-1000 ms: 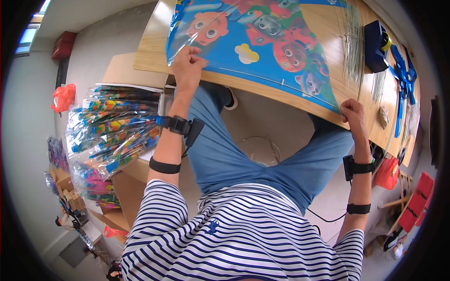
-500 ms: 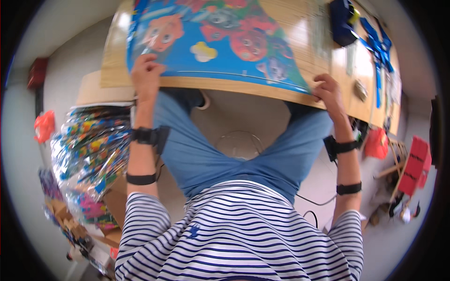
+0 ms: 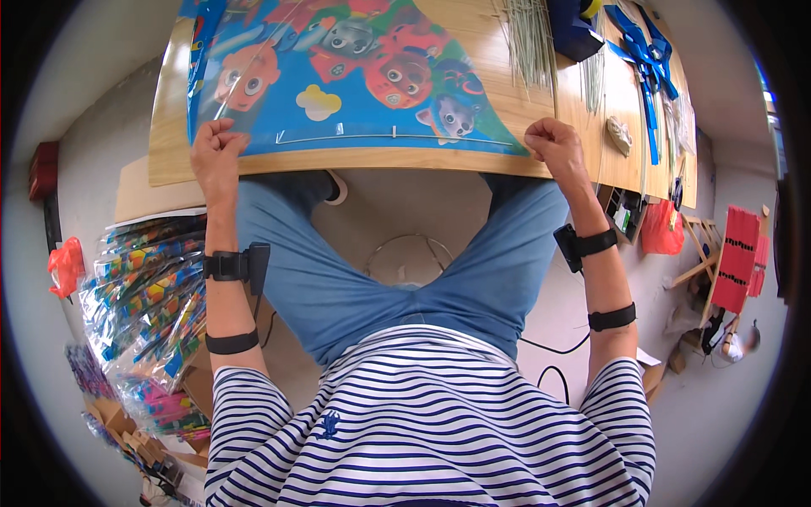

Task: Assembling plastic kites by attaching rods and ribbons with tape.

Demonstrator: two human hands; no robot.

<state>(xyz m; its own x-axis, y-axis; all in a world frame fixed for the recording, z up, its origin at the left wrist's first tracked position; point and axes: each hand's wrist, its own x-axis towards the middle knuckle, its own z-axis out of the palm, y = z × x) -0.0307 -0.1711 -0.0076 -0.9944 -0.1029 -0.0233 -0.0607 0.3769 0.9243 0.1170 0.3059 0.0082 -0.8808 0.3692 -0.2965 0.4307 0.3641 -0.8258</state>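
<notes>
A blue plastic sheet printed with cartoon animals lies on the wooden table, its near edge close to the table's front edge. Along that near edge runs a thin white rod. At the sheet's near left corner, my left hand is closed in a pinch on what looks like the sheet's edge or its clear film. My right hand has its fingertips pressed together at the tapering right corner. What exactly sits between those fingertips is too small to make out.
Further right on the table are pale thin sticks, a dark blue tape dispenser, blue straps and a small beige bundle. Glossy colourful plastic packages are piled at my left. A red bag hangs at the right.
The whole view has shifted a little, so table, sheet and hands all appear further left. Both hands remain at the same corners of the sheet.
</notes>
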